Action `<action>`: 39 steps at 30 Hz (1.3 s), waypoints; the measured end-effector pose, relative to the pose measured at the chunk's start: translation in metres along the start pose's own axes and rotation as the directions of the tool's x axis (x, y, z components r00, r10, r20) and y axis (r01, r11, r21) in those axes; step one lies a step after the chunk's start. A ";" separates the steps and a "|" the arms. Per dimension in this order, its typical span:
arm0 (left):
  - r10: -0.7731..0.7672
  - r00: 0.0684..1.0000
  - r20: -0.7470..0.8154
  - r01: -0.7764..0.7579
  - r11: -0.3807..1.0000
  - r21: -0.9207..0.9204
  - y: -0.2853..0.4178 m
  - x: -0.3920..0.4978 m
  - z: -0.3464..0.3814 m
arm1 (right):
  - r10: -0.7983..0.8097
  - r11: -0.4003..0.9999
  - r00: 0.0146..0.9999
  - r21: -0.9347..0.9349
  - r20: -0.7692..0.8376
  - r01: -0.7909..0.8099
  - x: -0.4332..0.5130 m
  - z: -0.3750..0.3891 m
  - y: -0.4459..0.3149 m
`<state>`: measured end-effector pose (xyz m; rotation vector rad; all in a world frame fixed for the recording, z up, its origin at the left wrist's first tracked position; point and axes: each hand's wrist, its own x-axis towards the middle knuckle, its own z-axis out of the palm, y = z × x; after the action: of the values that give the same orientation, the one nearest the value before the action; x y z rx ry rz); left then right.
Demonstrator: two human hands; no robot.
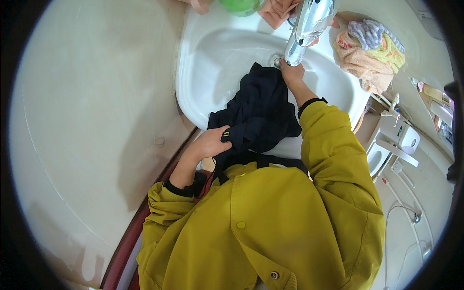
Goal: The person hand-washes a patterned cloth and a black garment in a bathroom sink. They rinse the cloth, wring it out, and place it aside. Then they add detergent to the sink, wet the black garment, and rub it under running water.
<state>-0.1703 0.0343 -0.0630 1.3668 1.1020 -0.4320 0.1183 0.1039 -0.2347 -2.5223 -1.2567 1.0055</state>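
A dark navy garment [262,105] with a small yellow-striped mark lies bunched over the front of the white washbasin [210,69], its lower part hanging over the front rim. At the basin's left front edge, my left hand [212,143] grips the cloth, thumb and fingers closed around it. My right hand [293,74] reaches below the chrome faucet [295,54], beside the garment's upper edge. Its fingertips are at the metal drain [277,61]; the faucet and the hand itself hide whether they hold anything.
Folded towels [373,54] lie on the basin's right rim. A green container [241,5] and a pinkish cloth [277,12] sit along the back. A tiled wall [90,108] runs close on the left. Beyond the right side are a white tap [393,108] and a toilet [378,157].
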 end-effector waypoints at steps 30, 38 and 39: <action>0.152 0.971 -0.185 -0.012 0.803 0.596 0.023 0.066 0.022 | -0.859 0.502 0.263 -0.618 -0.439 0.605 -0.116 -0.210 -0.129; 0.083 0.997 -0.011 -0.063 0.829 0.556 0.024 0.081 0.011 | -0.860 0.504 0.303 -0.589 -0.410 0.632 -0.110 -0.219 -0.133; 0.099 0.995 0.016 -0.092 0.826 0.556 0.026 0.078 0.012 | -0.867 0.493 0.298 -0.601 -0.400 0.629 -0.109 -0.220 -0.133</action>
<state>-0.1085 0.0555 -0.1141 1.9319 0.9443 -0.7095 0.1226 0.1404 0.0423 -1.6407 -2.0918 -0.3858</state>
